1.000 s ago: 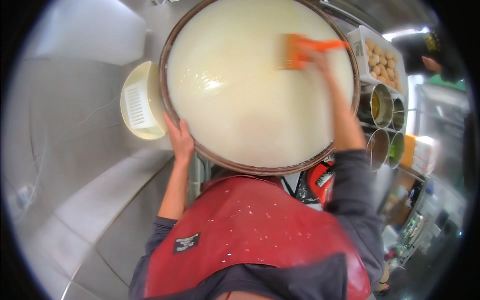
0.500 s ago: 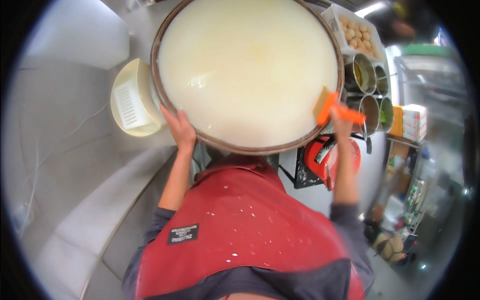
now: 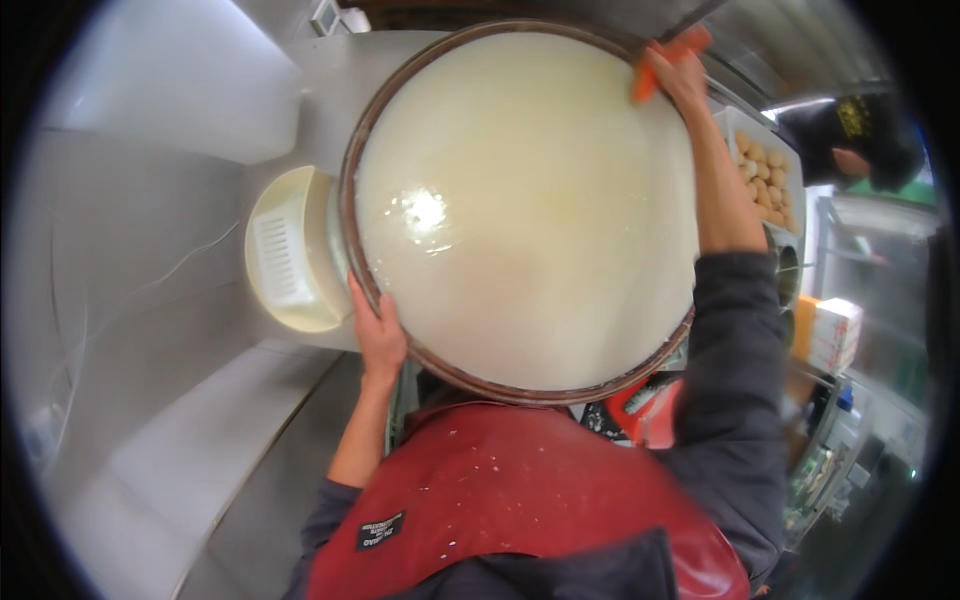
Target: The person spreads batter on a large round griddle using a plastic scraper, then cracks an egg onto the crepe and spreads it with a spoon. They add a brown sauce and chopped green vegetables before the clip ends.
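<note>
A large round pan (image 3: 350, 200) with a brown rim fills the middle of the view. A smooth, pale cream layer (image 3: 520, 230) covers it, glossy at the left; whether it is liquid or set I cannot tell. My left hand (image 3: 380, 335) grips the rim at the near left, thumb on the upper side, its other fingers partly hidden. At the far right edge, my right hand (image 3: 682, 78) is wrapped around an orange scraper (image 3: 643, 82), slightly blurred, its head over the pale layer. My right sleeve passes over the pan's right rim.
A cream oval tub (image 3: 320, 240) with a white slotted piece stands left of the pan. Eggs fill a white crate (image 3: 728, 125) at the right, with metal pots (image 3: 788, 275) partly hidden behind my sleeve. A red basin (image 3: 655, 420) sits below the pan. A person (image 3: 865, 140) is at far right.
My right hand has carried the scraper from the near right rim to the far right rim. The left hand stays on the rim. The whole view has shifted, putting the pan lower and farther right.
</note>
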{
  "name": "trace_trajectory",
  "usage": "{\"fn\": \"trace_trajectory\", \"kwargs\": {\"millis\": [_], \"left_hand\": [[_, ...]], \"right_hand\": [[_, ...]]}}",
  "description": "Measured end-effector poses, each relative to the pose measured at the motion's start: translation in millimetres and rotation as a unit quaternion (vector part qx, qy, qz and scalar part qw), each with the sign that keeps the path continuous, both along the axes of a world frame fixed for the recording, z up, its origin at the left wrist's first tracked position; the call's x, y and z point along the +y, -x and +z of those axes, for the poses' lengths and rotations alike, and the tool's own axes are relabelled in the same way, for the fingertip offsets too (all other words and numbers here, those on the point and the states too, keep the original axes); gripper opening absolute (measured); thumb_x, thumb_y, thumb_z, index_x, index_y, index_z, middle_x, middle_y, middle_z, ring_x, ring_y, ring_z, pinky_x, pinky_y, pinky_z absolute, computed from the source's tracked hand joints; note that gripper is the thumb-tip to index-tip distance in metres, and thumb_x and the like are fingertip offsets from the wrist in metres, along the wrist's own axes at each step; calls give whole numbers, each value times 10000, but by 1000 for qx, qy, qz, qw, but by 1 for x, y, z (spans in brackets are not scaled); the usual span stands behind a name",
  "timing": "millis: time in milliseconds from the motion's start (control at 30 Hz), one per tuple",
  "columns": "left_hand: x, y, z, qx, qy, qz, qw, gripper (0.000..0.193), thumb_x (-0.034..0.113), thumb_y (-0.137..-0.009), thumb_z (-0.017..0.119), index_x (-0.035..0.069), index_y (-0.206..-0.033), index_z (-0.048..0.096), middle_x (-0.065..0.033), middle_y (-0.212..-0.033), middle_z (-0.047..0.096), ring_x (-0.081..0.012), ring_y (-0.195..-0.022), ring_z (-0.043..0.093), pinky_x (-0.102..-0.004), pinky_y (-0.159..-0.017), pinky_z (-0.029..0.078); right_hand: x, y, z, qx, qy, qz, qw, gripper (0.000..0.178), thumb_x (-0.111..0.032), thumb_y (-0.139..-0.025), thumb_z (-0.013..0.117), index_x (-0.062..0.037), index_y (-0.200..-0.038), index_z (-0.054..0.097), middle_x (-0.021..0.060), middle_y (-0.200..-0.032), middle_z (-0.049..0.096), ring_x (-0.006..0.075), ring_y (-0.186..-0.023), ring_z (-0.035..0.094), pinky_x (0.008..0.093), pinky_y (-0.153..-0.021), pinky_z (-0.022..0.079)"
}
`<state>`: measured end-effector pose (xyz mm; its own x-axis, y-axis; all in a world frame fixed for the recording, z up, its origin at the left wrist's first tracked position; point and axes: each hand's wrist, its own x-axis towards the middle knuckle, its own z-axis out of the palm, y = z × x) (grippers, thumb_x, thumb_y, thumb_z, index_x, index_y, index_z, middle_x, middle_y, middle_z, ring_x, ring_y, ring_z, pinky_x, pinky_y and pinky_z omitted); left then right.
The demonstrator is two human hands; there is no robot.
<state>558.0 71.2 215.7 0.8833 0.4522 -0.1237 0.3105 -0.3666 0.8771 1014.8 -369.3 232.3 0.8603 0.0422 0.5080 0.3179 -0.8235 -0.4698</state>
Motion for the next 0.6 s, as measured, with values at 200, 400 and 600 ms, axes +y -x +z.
{"fn": "trace_trajectory", "kwargs": {"millis": [200,400,600], "left_hand": [[-1,-2,3,-12,-13,-1,1000,643,178,-967,469,-74,-1485,183,-290,-1487,330,-358,-1388,343,-359,-1132,257],[-1,4,0,-26,35,11,999,654,188,-967,485,-70,-1486,180,-304,-1478,335,-386,-1378,349,-379,-1125,274],[-2,3,0,-18,13,9,1000,656,184,-969,485,-60,-1493,174,-295,-1477,342,-380,-1372,357,-372,-1124,273]], "right_hand": [[325,149,-28,236,-233,382,863,304,-342,-881,600,-43,-910,647,104,-638,668,226,-573,660,370,-604,531],[129,407,46,564,-81,290,769,362,-162,-911,609,-43,-1252,621,150,-1279,615,254,-1214,564,393,-1048,417],[164,283,80,392,20,85,916,234,-177,-955,521,8,-1038,638,191,-1064,648,240,-935,662,375,-736,556]]}}
